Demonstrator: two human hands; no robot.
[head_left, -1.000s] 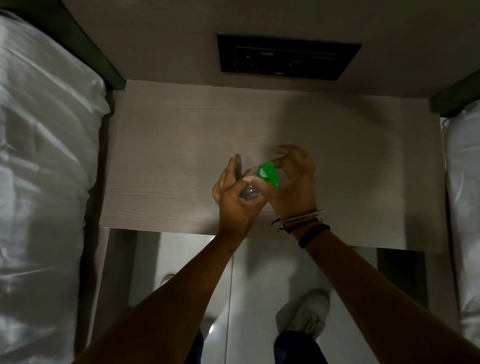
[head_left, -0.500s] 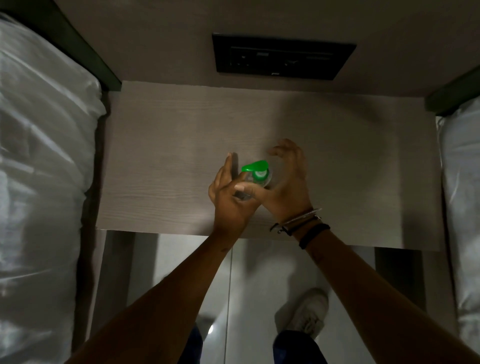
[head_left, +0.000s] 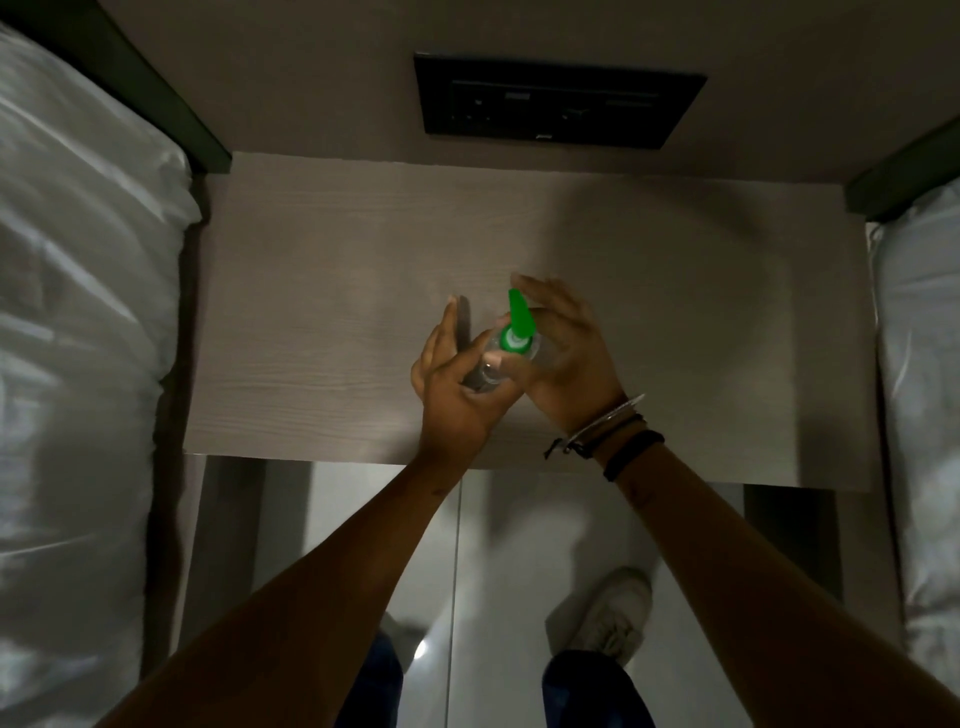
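Note:
A small clear bottle (head_left: 485, 375) with a green flip cap (head_left: 515, 328) is held just above a pale wooden bedside table (head_left: 311, 312). My left hand (head_left: 452, 400) holds the bottle, its thumb curled over the neck and its fingers pointing away from me. My right hand (head_left: 569, 364) cups the bottle's right side with loosely straight fingers beside the cap. The green lid stands flipped open, pointing away from me. Most of the bottle's body is hidden between my hands.
A black socket panel (head_left: 556, 101) is set in the wall behind the table. White bedding lies on the left bed (head_left: 78, 312) and the right bed (head_left: 919, 364). My shoe (head_left: 613, 618) stands on the glossy floor below the table's front edge.
The green lid has swung from lying over the bottle mouth to standing open, pointing away. My right fingers, curled at the cap before, have straightened. Both hands stayed in place.

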